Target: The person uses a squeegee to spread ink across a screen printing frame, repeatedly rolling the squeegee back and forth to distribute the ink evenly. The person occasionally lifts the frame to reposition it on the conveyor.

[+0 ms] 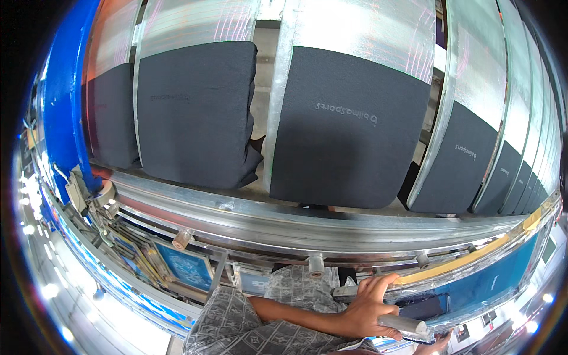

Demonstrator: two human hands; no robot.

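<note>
We start at the grey metal handle [402, 324], a short bar low and right of centre, lying just under the curved metal rail [331, 228] of the press. The right hand [370, 307] is wrapped around it: the thumb lies along the bar's near side, and the fingers [378, 283] reach up over the yellow-edged frame bar [467, 260] above, so we judge the hand is braced against the frame while it grips the handle, a hold that suits pulling or steadying the blue screen frame [485, 287] beside it. The forearm comes in from a patterned grey sleeve [236, 325] at the lower edge. Above the rail, dark grey garments [343, 136] are drawn flat over upright shiny pallets [361, 29], each panel taut and facing us, presumably so the cloth lies smooth for printing; pale lettering shows on several. A blue post [62, 100] stands at the left, and another blue screen [183, 266] sits under the rail lower left. Much is hard to read: the fisheye bends every edge, the handle's far end is cut by the frame, and glare washes out the lower corners. At the bottom right a sliver of another hand [435, 344] shows; we take it for the left hand, but we cannot tell whether its fingers are open or closed, or what it touches.
</note>
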